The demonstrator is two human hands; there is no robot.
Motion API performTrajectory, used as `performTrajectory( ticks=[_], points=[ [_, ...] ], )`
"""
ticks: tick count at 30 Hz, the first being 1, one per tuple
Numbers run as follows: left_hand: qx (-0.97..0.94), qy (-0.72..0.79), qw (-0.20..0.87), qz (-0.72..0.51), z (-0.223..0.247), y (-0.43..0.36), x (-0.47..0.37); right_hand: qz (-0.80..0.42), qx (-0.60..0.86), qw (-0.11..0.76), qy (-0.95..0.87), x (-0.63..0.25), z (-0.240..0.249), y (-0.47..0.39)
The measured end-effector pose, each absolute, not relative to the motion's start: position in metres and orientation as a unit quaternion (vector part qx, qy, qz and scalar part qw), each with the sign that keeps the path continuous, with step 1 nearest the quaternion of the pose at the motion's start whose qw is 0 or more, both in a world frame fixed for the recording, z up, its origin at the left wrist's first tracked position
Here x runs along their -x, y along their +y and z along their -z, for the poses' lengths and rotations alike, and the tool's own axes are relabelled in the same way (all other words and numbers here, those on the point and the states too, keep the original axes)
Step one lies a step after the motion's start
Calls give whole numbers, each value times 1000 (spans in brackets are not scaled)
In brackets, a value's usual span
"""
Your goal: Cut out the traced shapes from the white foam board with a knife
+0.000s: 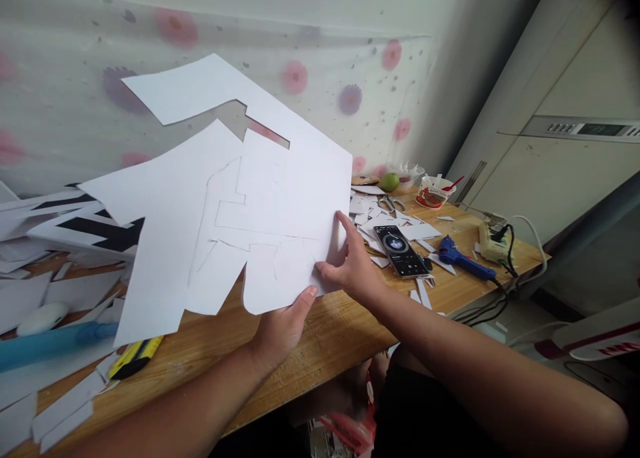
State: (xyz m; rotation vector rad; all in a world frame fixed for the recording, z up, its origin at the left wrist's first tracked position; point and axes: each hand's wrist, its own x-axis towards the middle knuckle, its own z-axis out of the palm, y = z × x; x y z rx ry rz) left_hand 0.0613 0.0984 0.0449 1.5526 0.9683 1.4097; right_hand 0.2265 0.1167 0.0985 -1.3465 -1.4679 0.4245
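A large white sheet of card or foam board (305,185), cut to an irregular outline with notches and a slot, is held up above the table. Thin pencil lines run across its face. My left hand (286,325) grips its lower edge, thumb on the front and fingers hidden behind. At the right edge, my right hand (350,261) holds the same sheet with thumb and index finger showing on or beside it. Below the sheet's left side lies a yellow and black utility knife (135,358).
White offcuts (75,405) cover the table's left. A blue tube-shaped object (55,345) lies there. To the right are a phone (400,251), a blue glue gun (465,259), scissors (391,205), a paper tub (434,193), a green fruit (389,182) and a power strip (495,241) with cables.
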Motion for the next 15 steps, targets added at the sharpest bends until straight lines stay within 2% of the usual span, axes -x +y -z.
performTrajectory(
  ticks=[4,15],
  points=[
    [-626,385,401,-546,-43,98,-62,-134,568,536,-610,-222,-91,118],
    [-683,378,329,-531,-57,97,-54,-115,533,524,-655,-233,-90,113]
  ],
)
